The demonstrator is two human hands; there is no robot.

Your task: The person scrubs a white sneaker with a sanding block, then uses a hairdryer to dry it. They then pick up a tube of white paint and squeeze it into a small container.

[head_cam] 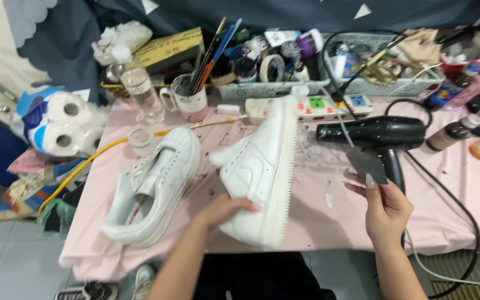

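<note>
At nine o'clock on the pink table (329, 222) a white sneaker (154, 186) lies flat on its sole, untouched, toe toward one o'clock, with a small clear cup (140, 140) just beyond its heel side. The left hand (226, 210) is closed on a second white shoe (262, 172), fingers wrapped over its heel end at six o'clock so the shoe rises from the grip toward twelve, tipped on its side with the ridged sole edge facing three o'clock. At three o'clock the right hand (385, 208) pinches a small grey scraper (366, 164) between thumb and fingers, its blade pointing to eleven, just in front of the black hair dryer (379, 136) lying on the table.
</note>
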